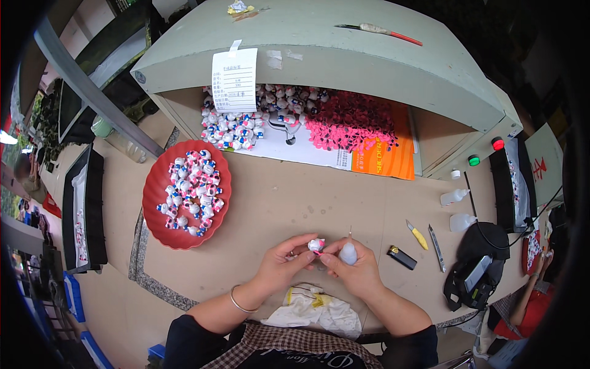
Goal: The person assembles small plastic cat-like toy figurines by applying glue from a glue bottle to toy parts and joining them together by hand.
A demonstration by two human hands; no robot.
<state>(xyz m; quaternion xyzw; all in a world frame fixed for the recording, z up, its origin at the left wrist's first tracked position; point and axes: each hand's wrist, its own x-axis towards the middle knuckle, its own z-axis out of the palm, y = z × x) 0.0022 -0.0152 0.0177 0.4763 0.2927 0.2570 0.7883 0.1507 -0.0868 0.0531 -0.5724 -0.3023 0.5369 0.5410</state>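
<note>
My left hand [284,261] is closed, its thumb and fingers pinching a small white-and-pink figurine [316,244] in front of my body. My right hand [357,270] comes up close beside it, with thumb and forefinger at a small pink piece [318,253] touching the figurine's lower side. Tucked in that same right hand is a small translucent squeeze bottle [348,253], its thin needle tip pointing away from me. Whether the right fingertips grip the pink piece or only press it, I cannot tell. A crumpled white cloth [316,312] lies below my hands.
On the left stands a red scalloped bowl [153,212] of painted figurines. White figurines [230,130] and pink pieces [350,126] are heaped under the grey cabinet [369,58]. Rightward lie a yellow-handled knife [418,235], tweezers [437,248], a black lighter [402,257], small bottles [453,197] and a black cap [482,240].
</note>
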